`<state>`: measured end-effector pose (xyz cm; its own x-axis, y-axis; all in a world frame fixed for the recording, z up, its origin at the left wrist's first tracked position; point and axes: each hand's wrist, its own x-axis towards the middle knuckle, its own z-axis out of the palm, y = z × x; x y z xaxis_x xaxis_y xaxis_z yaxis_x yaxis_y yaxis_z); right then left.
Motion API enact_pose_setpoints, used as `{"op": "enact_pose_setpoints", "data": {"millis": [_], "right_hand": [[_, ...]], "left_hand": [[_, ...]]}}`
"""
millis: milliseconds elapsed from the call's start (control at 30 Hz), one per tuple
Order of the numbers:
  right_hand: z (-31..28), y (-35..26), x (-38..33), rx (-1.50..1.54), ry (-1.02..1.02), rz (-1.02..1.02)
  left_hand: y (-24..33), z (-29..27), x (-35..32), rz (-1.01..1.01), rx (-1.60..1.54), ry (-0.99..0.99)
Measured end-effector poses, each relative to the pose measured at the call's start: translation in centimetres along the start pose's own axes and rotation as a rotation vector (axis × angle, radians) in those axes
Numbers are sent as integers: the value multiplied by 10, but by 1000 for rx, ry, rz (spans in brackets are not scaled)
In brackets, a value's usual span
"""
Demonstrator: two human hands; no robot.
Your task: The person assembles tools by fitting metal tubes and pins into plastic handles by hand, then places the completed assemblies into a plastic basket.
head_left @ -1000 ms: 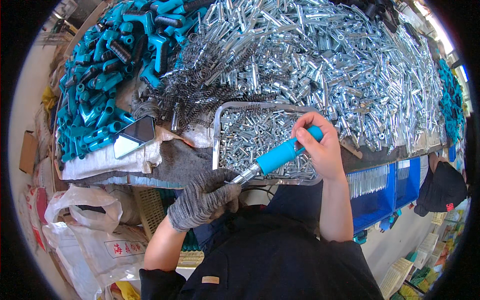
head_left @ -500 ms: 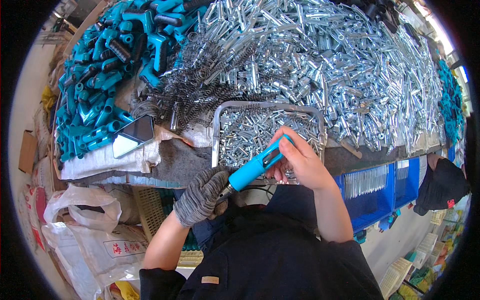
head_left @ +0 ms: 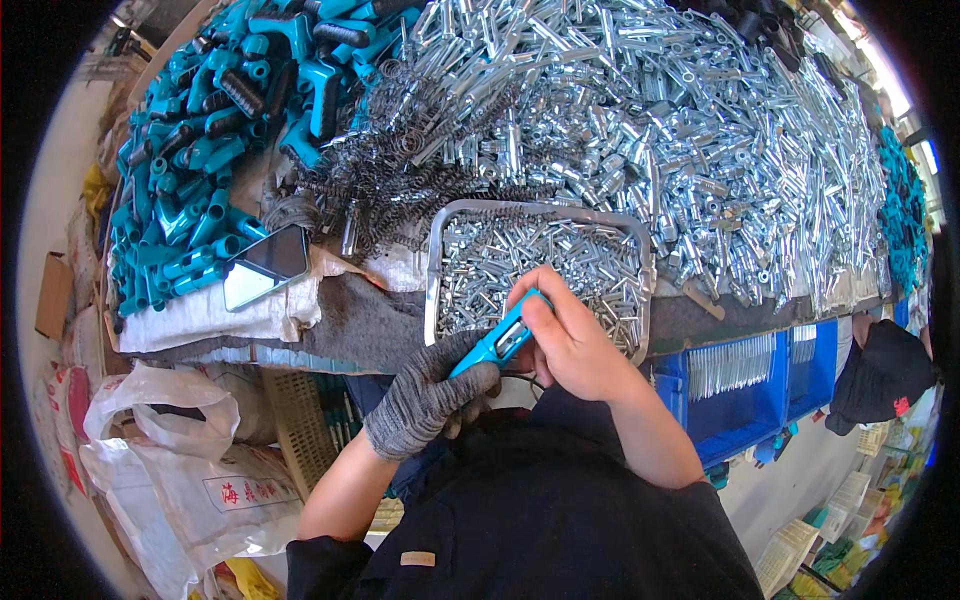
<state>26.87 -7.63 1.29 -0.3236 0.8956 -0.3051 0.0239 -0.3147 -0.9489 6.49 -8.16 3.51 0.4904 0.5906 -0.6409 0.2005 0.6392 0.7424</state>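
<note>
At the far left of the counter (head_left: 330, 325), teal plastic handles (head_left: 200, 190) lie heaped beside a tangle of dark springs (head_left: 400, 190) and a phone (head_left: 265, 265) lying face up. Nearer, the gloved left hand (head_left: 425, 395) is closed around the lower end of a teal handle (head_left: 497, 340), bracing it while the bare right hand (head_left: 570, 345) pinches its upper end (what the fingertips press there is hidden). Just beyond sits a metal tray (head_left: 435, 270) of small silver parts within reach, and silver fittings (head_left: 700, 130) spread away right.
</note>
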Motion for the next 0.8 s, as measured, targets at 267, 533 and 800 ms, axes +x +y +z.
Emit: {"op": "enact_pose_setpoints", "data": {"millis": [267,533,800], "right_hand": [[1,20,-1,-1004,381,-359],[3,16,11,-761,496,-339],[16,6,8,-288,396,-537]], "left_hand": [[-16,-20,9,284,-89,361],[-16,-15,10,252,-46,322],[1,0,13,254,-5,256]]}}
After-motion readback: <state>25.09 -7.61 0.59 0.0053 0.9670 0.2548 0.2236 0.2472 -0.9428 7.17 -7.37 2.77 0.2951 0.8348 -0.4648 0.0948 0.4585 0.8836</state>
